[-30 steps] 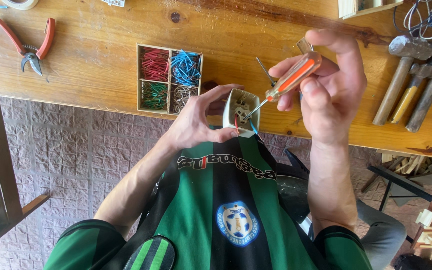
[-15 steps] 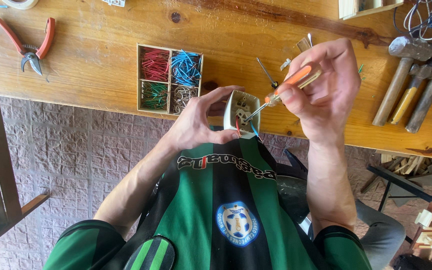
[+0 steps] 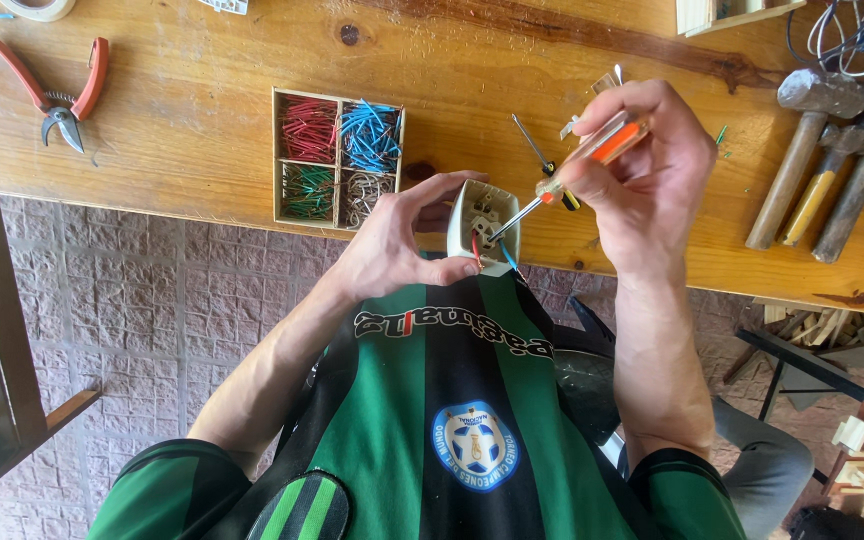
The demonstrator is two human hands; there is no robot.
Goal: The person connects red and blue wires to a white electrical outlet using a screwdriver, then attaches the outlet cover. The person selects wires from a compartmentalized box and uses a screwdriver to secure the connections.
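While gripped off the workbench's near edge, white socket module (image 3: 484, 228) sits pinched in left hand (image 3: 397, 240): light, stiff plastic, best held by its rim, clear of thin wires. Right hand (image 3: 642, 165) closed round orange-handled screwdriver (image 3: 574, 170), tip inside. Versus a second ago: screwdriver handle tipped lower, fingers rewrapped.

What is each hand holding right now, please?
Left hand: closed around the white socket.
Right hand: closed on the orange-handled screwdriver, tip in the socket.
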